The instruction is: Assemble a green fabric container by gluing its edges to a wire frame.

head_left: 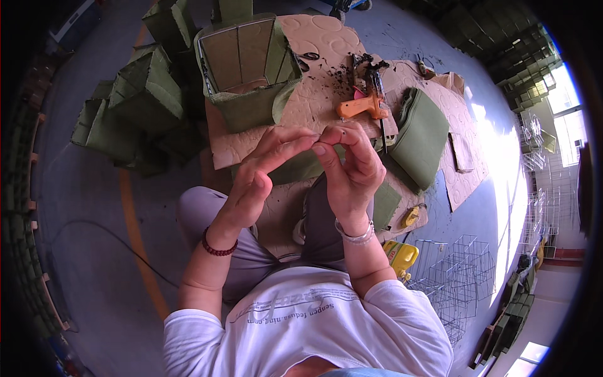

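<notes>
1. Green box [251, 112], of a felt-like material and with a metal wire along its rim: it stands on the cardboard [323, 32], ahead of the person and a little to the left, beyond the left hand [251, 173]. Neither hand touches it.
2. The left hand is raised, with its fingers stretched forward and its thumb well apart from them. I see nothing held in its palm.
3. The right hand [357, 168] is bent, and its thumb and forefinger come close together. Their tips meet the fingertips of the left hand; whether something small or thin is between them, I cannot tell.
4. Below the two hands lies a piece of green material [300, 168], partly hidden by them.
5. Beyond the right hand, an orange glue gun [363, 108] lies on the cardboard. To the right of it is a folded pile of green sheets [422, 139].
6. On the left side, several other green boxes [146, 91] are grouped together on the floor [94, 188].
7. Near the right forearm there is a yellow container [402, 256], and beside it some wire frames [461, 270].
8. The left wrist wears a dark red bracelet [220, 251], the right one a pale bracelet [358, 237].
</notes>
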`<state>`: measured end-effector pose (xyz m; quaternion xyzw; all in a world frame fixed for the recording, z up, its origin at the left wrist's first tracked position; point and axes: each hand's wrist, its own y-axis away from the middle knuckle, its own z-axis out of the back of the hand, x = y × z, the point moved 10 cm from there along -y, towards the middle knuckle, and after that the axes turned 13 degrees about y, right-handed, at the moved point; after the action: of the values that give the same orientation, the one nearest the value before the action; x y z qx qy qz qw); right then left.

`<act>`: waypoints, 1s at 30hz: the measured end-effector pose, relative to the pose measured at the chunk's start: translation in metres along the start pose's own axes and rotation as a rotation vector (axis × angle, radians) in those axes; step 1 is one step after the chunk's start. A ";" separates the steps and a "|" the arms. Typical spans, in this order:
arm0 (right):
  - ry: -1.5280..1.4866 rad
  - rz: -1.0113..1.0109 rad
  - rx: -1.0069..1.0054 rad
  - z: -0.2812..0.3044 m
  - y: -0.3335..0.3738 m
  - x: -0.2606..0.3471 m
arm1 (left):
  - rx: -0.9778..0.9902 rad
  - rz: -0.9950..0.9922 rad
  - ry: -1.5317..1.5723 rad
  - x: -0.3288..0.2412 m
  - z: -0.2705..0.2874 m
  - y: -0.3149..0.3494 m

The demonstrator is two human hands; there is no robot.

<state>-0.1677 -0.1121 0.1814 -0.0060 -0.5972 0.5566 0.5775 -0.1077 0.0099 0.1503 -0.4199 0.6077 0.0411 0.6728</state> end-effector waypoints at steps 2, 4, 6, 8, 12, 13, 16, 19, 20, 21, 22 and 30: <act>0.002 0.014 0.007 0.000 0.001 0.002 | 0.019 -0.011 -0.019 -0.001 -0.001 0.001; 0.002 0.030 0.014 -0.001 0.002 0.003 | 0.015 -0.012 -0.011 -0.001 0.000 0.001; 0.027 0.032 0.018 -0.002 0.003 0.002 | 0.013 -0.014 -0.004 -0.001 0.000 0.001; 0.040 0.039 -0.014 0.000 0.005 0.005 | 0.019 -0.023 -0.009 0.000 0.001 0.002; 0.123 0.100 -0.037 0.006 0.003 0.013 | 0.017 0.005 -0.012 -0.001 -0.001 0.002; 0.123 0.098 -0.038 0.006 0.003 0.013 | 0.017 0.005 0.002 -0.001 -0.002 0.003; 0.168 0.161 -0.043 0.006 0.005 0.018 | 0.021 -0.001 0.025 -0.001 -0.002 0.004; 0.138 0.166 -0.025 0.004 0.007 0.018 | 0.040 -0.004 0.034 -0.001 -0.002 0.005; 0.142 0.167 -0.014 0.004 0.007 0.018 | 0.052 -0.001 0.033 -0.001 -0.003 0.006; 0.146 0.168 -0.002 0.004 0.008 0.019 | 0.054 0.002 0.033 -0.001 -0.004 0.006; 0.146 0.165 -0.003 0.004 0.009 0.018 | 0.053 0.003 0.033 -0.002 -0.005 0.006; 0.208 0.140 -0.055 0.011 0.011 0.017 | 0.062 -0.018 0.066 -0.001 -0.006 0.006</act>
<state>-0.1883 -0.1040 0.1891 -0.1212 -0.5474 0.5753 0.5956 -0.1164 0.0101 0.1484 -0.4053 0.6268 0.0025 0.6654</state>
